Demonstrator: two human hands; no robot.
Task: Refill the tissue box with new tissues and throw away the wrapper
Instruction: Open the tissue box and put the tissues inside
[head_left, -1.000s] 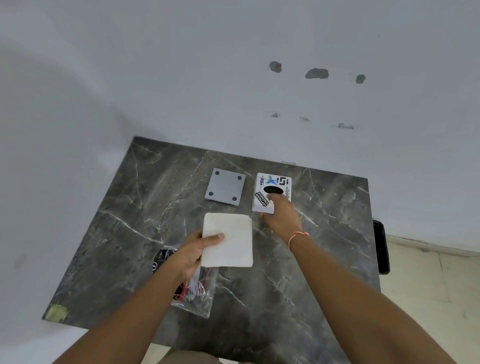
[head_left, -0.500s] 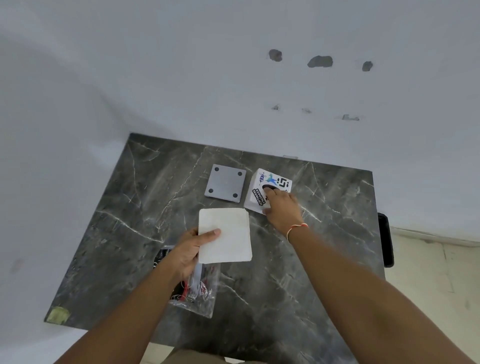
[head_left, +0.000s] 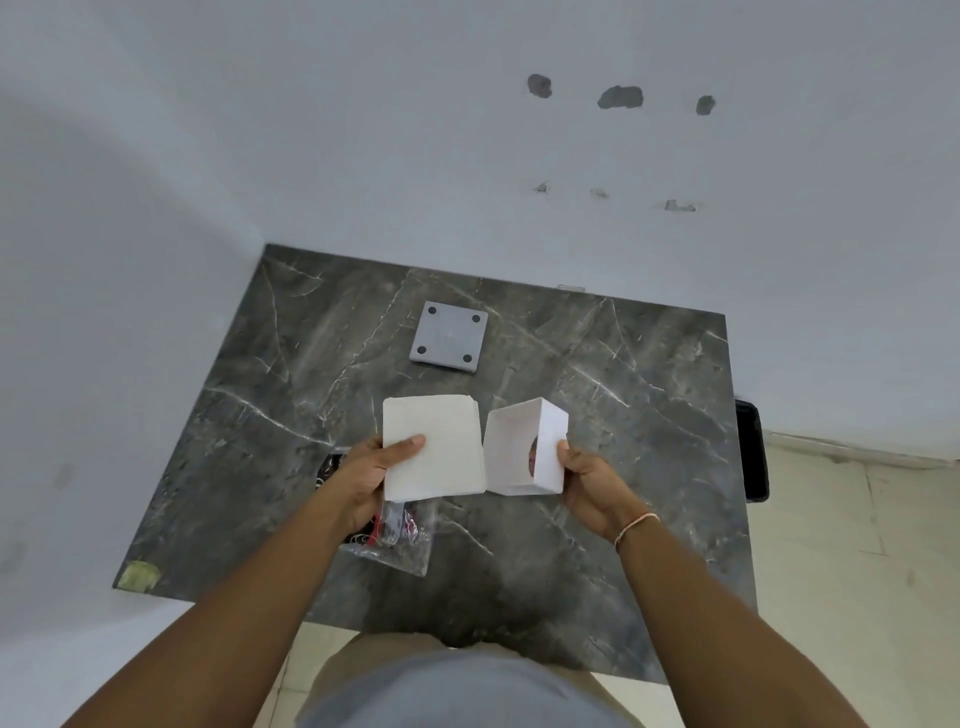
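Observation:
My left hand (head_left: 370, 475) grips a white square stack of tissues (head_left: 434, 447) above the table, thumb on top. Just to its right, my right hand (head_left: 589, 480) holds the white tissue box (head_left: 524, 447), turned so its open underside faces me and the dark round dispensing hole shows inside. Stack and box nearly touch edge to edge. The clear plastic wrapper (head_left: 397, 538) with red and black print lies on the dark marble table (head_left: 623, 415) under my left hand. The grey square base plate (head_left: 450, 336) of the box, with four dark dots, lies further back.
The table stands in a corner between white walls. A black object (head_left: 752, 449) hangs at the table's right edge. Pale floor tiles lie to the right. A patch of yellowish tape (head_left: 137, 576) marks the front left corner.
My right hand has lifted the tissue box off the table, turned it open side up and brought it toward me beside the tissue stack. The left hand kept hold of the stack.

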